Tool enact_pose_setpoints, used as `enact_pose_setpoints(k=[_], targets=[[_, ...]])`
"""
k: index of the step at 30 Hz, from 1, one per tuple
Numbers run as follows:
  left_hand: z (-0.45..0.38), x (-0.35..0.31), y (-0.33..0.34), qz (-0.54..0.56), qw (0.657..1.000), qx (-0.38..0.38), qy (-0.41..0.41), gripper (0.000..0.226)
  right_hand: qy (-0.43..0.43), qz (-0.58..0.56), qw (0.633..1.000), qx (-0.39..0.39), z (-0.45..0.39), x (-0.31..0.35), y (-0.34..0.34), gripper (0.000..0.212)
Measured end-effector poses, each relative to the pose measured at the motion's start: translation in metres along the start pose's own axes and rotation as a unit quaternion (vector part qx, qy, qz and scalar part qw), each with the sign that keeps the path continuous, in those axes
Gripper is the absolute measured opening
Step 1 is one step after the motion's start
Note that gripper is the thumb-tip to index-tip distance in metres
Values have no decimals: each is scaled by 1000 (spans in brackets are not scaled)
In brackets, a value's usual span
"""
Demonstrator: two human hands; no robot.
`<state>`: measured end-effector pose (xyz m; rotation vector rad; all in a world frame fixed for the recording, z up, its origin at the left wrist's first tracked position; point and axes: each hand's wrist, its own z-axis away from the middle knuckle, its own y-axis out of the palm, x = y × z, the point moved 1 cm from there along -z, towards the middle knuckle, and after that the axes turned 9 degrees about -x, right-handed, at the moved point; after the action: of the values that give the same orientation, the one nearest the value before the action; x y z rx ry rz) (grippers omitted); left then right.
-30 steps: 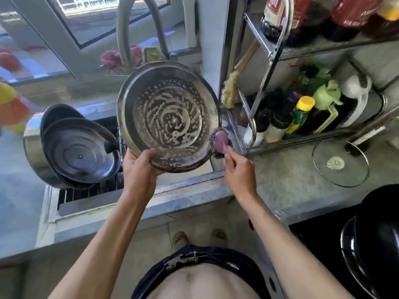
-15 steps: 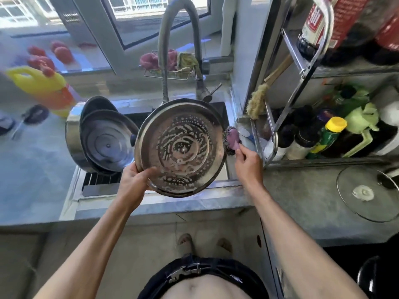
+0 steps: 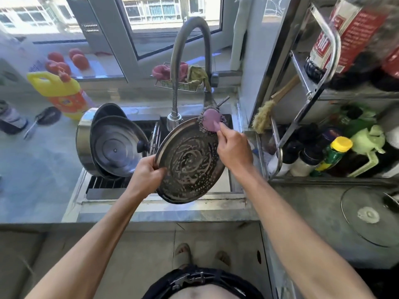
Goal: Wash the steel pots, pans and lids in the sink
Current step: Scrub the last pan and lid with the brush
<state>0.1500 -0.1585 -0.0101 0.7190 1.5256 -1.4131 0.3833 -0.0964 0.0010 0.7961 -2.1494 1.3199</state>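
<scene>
While the left hand [image 3: 146, 176] grips the soapy steel lid [image 3: 190, 162] by its lower left rim, in the middle of the frame over the sink [image 3: 226, 184], the right hand [image 3: 234, 147] pinches a pink scrubber [image 3: 211, 123] against the lid's top edge. Left of them, a steel pot [image 3: 83, 143] with another lid [image 3: 116, 147] sits.

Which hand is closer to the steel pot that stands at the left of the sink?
Left. The left hand grips the soapy pan right beside the pot; the right hand holds the scrubber across the pan.
</scene>
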Motion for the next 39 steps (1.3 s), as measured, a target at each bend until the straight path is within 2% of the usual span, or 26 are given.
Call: enact_pose_setpoints(k=[3,8,12,17,19,22,24,26,28,31,33,36,39], targets=[[-8,-8,7,-27,999,8,28,23,-94,37,995,8,-2,28,-2,27],[-19,-13,13,-28,999,-1,34,17,-241,114,963,36,23,72,5,36],[-15,-13,10,13,998,-10,60,12,-211,127,968,42,1,73,-3,36],[-6,-6,4,11,996,-23,87,35,-69,125,989,31,-38,53,-13,26],[-6,-6,5,1,996,-22,83,40,-96,131,986,48,-30,55,-12,27],[-8,-4,10,14,998,-14,57,31,-220,134,963,72,8,77,-1,33],[-8,-2,13,30,999,-18,38,31,-242,134,958,68,25,83,4,38],[-4,-6,14,50,998,-16,43,19,-198,93,975,30,23,75,5,36],[-1,-8,14,94,995,-20,28,10,-103,-1,995,-18,15,65,1,35],[5,-12,16,211,974,-49,-61,23,32,-97,992,-73,22,52,-8,36],[9,-13,24,281,952,-55,-106,30,86,-103,989,-56,40,41,-8,40],[17,-16,41,361,923,-52,-126,37,117,-61,991,-31,74,16,1,45],[25,-21,60,434,888,-31,-150,49,159,-30,984,-72,98,3,2,55]])
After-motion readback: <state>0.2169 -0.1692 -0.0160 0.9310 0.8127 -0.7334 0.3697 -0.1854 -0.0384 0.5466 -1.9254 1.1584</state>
